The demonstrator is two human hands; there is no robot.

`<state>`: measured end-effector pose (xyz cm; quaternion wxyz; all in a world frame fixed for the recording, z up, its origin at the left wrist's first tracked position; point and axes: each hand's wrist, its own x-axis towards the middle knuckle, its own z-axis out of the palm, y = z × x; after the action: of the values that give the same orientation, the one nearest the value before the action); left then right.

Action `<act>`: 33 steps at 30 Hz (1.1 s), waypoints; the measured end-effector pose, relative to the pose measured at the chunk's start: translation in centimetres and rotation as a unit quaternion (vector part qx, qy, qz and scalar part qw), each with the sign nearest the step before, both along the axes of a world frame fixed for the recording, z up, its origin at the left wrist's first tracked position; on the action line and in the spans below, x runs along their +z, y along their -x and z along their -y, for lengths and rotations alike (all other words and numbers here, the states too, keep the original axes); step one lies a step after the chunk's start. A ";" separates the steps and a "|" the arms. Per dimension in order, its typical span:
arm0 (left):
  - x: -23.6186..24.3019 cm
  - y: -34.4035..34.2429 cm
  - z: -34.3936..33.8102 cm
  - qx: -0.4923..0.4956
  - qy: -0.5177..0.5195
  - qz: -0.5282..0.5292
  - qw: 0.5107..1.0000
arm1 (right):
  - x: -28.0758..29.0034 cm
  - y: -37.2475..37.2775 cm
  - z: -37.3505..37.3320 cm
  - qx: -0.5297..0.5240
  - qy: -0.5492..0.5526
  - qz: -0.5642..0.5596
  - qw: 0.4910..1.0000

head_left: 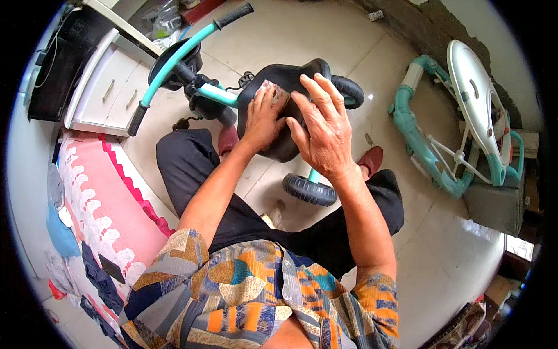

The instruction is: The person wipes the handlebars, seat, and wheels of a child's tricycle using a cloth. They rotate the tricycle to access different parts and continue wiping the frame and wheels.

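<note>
A child's tricycle stands between my legs, with a black seat (283,142) and a teal frame (216,93). My left hand (263,123) presses a small patterned cloth (281,99) down on the seat, fingers close together over it. Part of the cloth shows past the fingertips and beside the thumb. My right hand (323,131) is over the right side of the seat, its fingers stretched and apart, holding nothing. Whether it touches the seat I cannot tell. The teal handlebar (164,72) with black grips points to the far left.
Black rear wheels (310,190) sit right of the seat. A teal and white baby-walker-like frame (430,148) lies on the tiled floor at right. White drawers (110,87) stand at left, beside a bed with a pink cover (110,192). Pink shoes (371,160) are on my feet.
</note>
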<state>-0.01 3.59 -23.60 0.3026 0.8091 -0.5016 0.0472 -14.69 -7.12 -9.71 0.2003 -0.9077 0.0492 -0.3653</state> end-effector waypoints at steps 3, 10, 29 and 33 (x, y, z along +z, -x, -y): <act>0.5 0.0 -1.8 -0.056 0.007 -0.009 0.998 | 0.1 0.1 -0.1 -0.005 -0.008 -0.007 1.000; 5.4 0.0 2.9 -0.053 0.235 -0.223 0.945 | 0.1 -0.1 -0.7 -0.012 -0.010 -0.009 1.000; -1.6 -9.1 -0.3 -0.018 -0.112 0.077 0.991 | -0.4 -0.7 0.1 0.003 0.008 0.037 0.999; -0.4 -4.9 -3.3 -0.075 -0.053 0.098 0.991 | -0.8 -0.9 0.3 -0.007 0.011 0.073 0.997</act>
<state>4.89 6.86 -23.98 0.2115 0.7754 -0.5900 0.0770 -13.82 -7.38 -10.50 0.1905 -0.8803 0.0368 -0.4329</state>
